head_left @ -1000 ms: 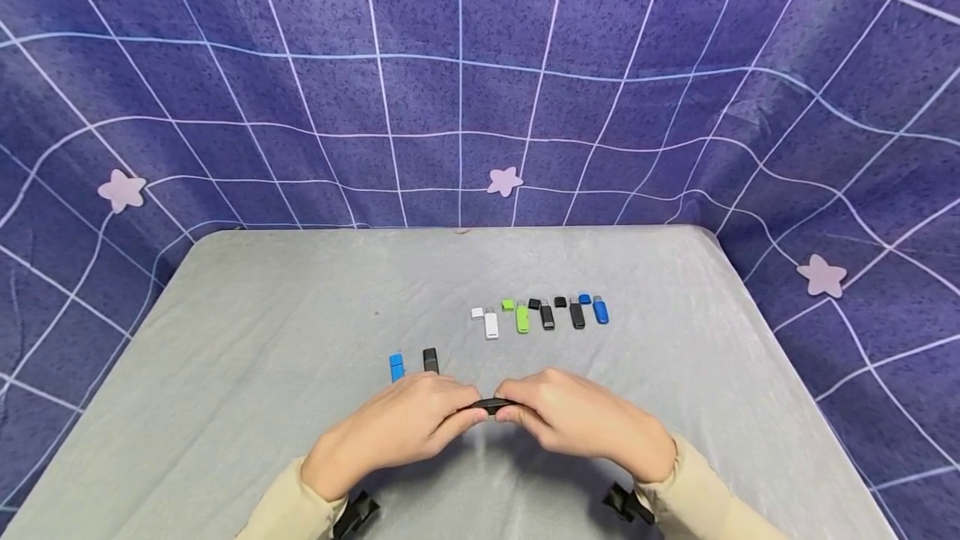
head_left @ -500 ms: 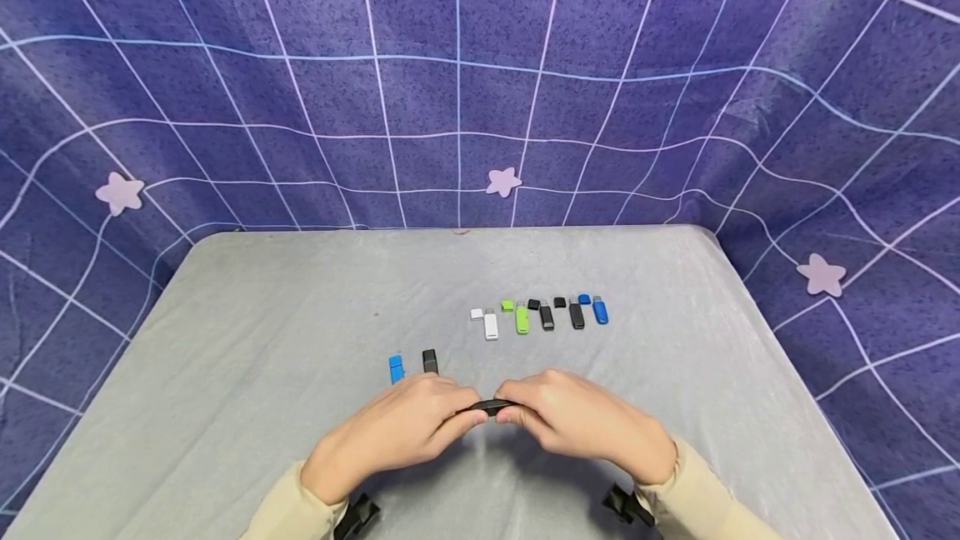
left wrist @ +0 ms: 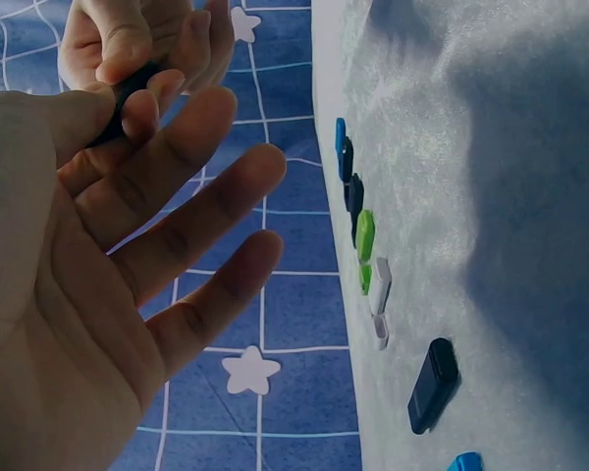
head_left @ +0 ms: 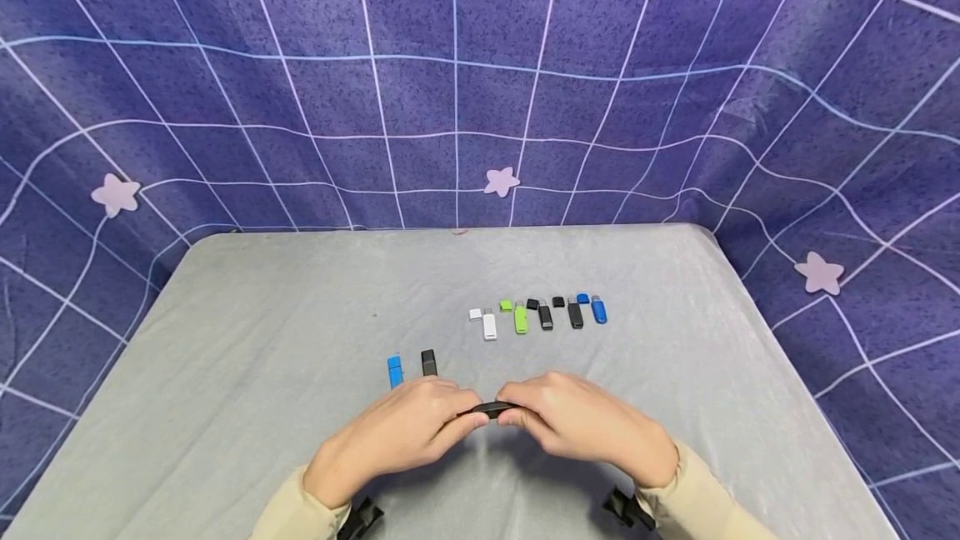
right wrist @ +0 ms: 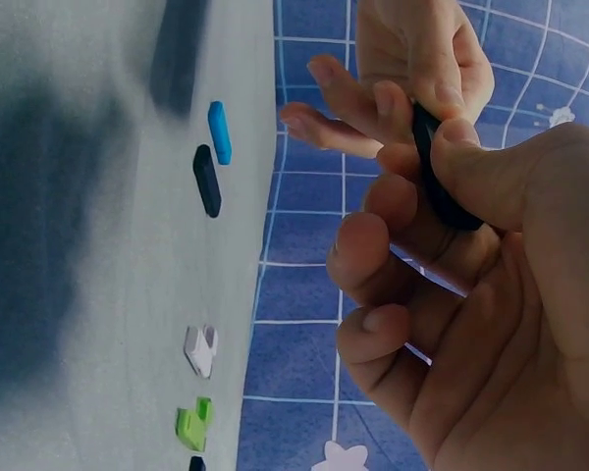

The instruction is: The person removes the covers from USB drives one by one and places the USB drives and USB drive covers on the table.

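Between the two hands a small black stick [head_left: 492, 409] is held above the table, one end in each hand. The left hand [head_left: 401, 432] pinches its left end with thumb and index finger; in the left wrist view the other fingers of this hand [left wrist: 128, 235] are spread. The right hand [head_left: 585, 423] pinches the other end, and in the right wrist view the thumb presses on the black stick [right wrist: 440, 177] with the remaining fingers curled. Whether the stick has a separate cap cannot be told. Just beyond the left hand lie a blue stick [head_left: 395, 371] and a black one [head_left: 429, 362].
Farther back on the grey table [head_left: 300, 298] is a row of uncapped USB sticks with caps beside them: white [head_left: 490, 325], green [head_left: 521, 318], two black [head_left: 546, 317] and blue [head_left: 599, 310]. A purple gridded curtain [head_left: 420, 90] stands behind the table and at its sides.
Both hands keep their pinch on the black stick, almost unmoved. The whole head view has shifted very slightly; the sticks on the table lie as before.
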Available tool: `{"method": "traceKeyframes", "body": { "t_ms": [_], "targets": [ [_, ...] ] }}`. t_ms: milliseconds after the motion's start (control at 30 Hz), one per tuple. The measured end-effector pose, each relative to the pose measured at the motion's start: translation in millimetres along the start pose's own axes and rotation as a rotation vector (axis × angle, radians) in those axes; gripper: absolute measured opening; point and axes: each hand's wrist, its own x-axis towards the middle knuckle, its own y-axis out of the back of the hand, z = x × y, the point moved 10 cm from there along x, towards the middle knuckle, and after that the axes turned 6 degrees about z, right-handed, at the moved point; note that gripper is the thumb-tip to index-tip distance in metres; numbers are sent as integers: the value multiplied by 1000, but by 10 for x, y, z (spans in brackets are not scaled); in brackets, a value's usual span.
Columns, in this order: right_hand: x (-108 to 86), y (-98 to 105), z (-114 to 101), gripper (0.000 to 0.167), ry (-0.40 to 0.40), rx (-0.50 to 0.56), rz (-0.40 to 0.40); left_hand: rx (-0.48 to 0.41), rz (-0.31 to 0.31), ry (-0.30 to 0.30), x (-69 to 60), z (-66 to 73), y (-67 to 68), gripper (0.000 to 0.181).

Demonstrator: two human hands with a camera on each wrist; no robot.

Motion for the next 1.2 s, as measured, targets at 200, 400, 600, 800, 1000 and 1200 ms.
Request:
{"method": "traceKeyframes", "body": {
  "t_ms": [200,400,600,800,1000,1200],
  "targets": [
    [28,3,33,15,-21,44,12,27,23,15,26,-45,7,39],
    [77,23,76,17,-40,72,36,63,35,46,66,-102,25,39],
    [93,62,81,17,-46,105,63,55,32,60,98,-124,26,38],
    [132,72,60,19,-52,112,76,63,46,57,103,-125,45,34],
    [150,62,56,18,-71,116,60,59,19,75,108,-152,28,34],
    [147,58,30,18,-49,103,65,26,-30,113,98,-156,6,32]
  ]
}}
